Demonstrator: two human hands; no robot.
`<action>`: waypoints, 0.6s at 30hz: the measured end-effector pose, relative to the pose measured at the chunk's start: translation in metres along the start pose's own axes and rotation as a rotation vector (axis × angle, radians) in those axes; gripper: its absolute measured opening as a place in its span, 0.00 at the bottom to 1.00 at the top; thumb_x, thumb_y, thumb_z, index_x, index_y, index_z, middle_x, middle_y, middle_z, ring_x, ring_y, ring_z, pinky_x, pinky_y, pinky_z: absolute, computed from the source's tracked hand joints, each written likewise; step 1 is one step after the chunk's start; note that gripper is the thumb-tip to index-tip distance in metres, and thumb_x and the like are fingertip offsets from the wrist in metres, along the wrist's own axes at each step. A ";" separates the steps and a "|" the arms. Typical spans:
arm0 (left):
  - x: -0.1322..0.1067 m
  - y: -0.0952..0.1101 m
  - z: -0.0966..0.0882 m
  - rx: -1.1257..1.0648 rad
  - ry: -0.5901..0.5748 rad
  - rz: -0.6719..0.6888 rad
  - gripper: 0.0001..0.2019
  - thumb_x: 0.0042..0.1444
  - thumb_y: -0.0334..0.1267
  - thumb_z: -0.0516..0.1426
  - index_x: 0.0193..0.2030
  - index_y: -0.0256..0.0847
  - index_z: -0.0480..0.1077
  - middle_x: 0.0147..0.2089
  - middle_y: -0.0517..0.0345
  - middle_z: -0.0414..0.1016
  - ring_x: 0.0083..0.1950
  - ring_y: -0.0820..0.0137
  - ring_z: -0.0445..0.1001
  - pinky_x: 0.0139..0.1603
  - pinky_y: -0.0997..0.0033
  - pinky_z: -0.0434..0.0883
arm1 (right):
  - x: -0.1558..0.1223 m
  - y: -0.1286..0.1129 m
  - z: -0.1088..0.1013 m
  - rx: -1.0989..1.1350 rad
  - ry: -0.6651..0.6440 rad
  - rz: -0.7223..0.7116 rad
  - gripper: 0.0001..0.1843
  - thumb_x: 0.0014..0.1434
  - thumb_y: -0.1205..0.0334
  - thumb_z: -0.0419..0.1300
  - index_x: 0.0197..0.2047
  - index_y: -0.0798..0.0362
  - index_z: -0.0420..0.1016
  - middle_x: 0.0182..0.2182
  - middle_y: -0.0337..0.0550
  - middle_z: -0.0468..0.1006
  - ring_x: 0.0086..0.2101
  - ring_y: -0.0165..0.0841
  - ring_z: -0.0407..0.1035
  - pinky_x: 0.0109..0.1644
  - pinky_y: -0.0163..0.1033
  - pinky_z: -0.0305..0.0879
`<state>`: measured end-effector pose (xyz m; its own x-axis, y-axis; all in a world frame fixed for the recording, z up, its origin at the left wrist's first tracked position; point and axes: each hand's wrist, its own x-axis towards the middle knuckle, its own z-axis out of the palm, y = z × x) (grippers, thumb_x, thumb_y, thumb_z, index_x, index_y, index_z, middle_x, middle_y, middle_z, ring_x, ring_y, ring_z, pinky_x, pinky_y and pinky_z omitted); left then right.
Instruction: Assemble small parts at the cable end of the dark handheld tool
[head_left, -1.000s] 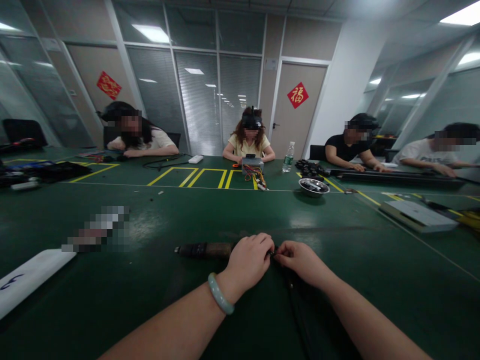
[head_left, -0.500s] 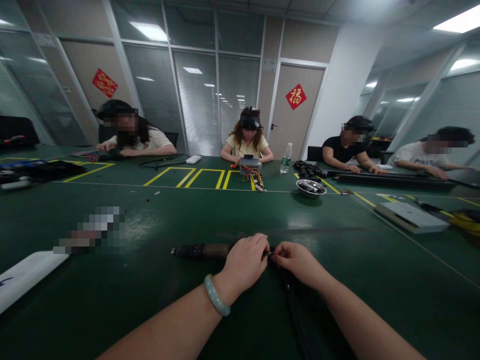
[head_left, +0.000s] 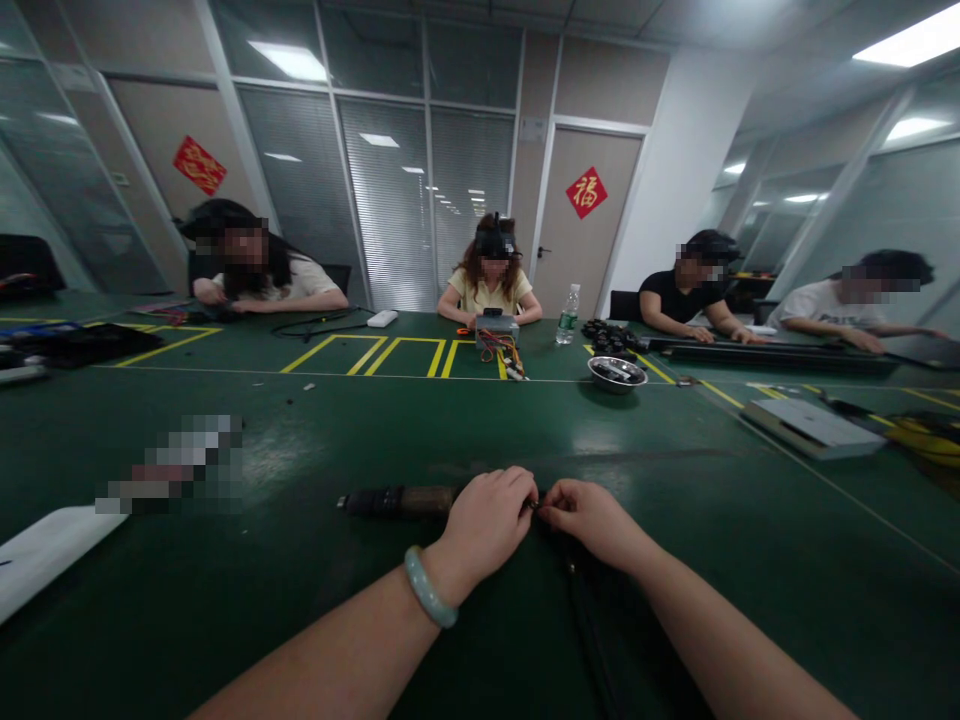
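Observation:
A dark cylindrical tool (head_left: 397, 500) with a brownish middle lies flat on the green table (head_left: 315, 600), pointing left. My left hand (head_left: 487, 520), with a pale green bangle on the wrist, is closed around the tool's right end. My right hand (head_left: 592, 518) meets it fingertip to fingertip and pinches a small part there, too small to name. A black cable (head_left: 589, 620) runs from under my right hand toward me.
A white flat object (head_left: 45, 550) lies at the near left. Several people sit at the table's far side and right. A metal bowl (head_left: 616, 373), a water bottle (head_left: 568, 314), a box with coloured wires (head_left: 496, 332) and a grey flat device (head_left: 814, 425) stand beyond.
The view has drifted slightly to the right, so everything sits a little further left. My hands stay closed together at the tool's right end.

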<state>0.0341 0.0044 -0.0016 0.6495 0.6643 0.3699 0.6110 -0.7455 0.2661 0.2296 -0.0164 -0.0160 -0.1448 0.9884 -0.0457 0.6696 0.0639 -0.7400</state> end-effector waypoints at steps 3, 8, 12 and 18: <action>0.000 0.000 0.001 -0.007 0.015 -0.017 0.07 0.56 0.30 0.56 0.41 0.42 0.66 0.46 0.58 0.71 0.46 0.66 0.71 0.49 0.62 0.68 | 0.000 -0.002 -0.001 -0.007 0.000 0.002 0.08 0.55 0.57 0.59 0.33 0.53 0.75 0.26 0.38 0.78 0.27 0.30 0.69 0.30 0.32 0.59; -0.001 -0.001 0.005 -0.013 0.042 -0.049 0.10 0.54 0.30 0.57 0.43 0.42 0.65 0.47 0.58 0.70 0.46 0.66 0.71 0.48 0.63 0.68 | -0.001 -0.003 -0.001 0.004 0.001 0.012 0.08 0.56 0.58 0.59 0.33 0.53 0.75 0.26 0.38 0.78 0.27 0.30 0.69 0.30 0.32 0.59; -0.001 0.000 0.004 -0.009 0.040 -0.057 0.09 0.54 0.30 0.57 0.41 0.42 0.65 0.49 0.57 0.70 0.47 0.65 0.71 0.48 0.62 0.69 | -0.001 -0.001 0.000 0.009 0.003 0.019 0.08 0.56 0.57 0.59 0.33 0.53 0.75 0.26 0.38 0.78 0.27 0.30 0.69 0.30 0.32 0.58; -0.001 -0.001 0.003 -0.008 0.024 -0.030 0.08 0.55 0.30 0.57 0.41 0.42 0.66 0.50 0.56 0.70 0.47 0.65 0.71 0.49 0.61 0.69 | 0.000 0.001 0.001 -0.009 -0.004 0.016 0.09 0.56 0.57 0.59 0.34 0.53 0.75 0.27 0.38 0.78 0.26 0.29 0.68 0.29 0.32 0.58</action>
<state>0.0345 0.0045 -0.0045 0.6195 0.6853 0.3828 0.6264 -0.7255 0.2850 0.2301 -0.0162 -0.0174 -0.1373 0.9887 -0.0601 0.6783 0.0496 -0.7331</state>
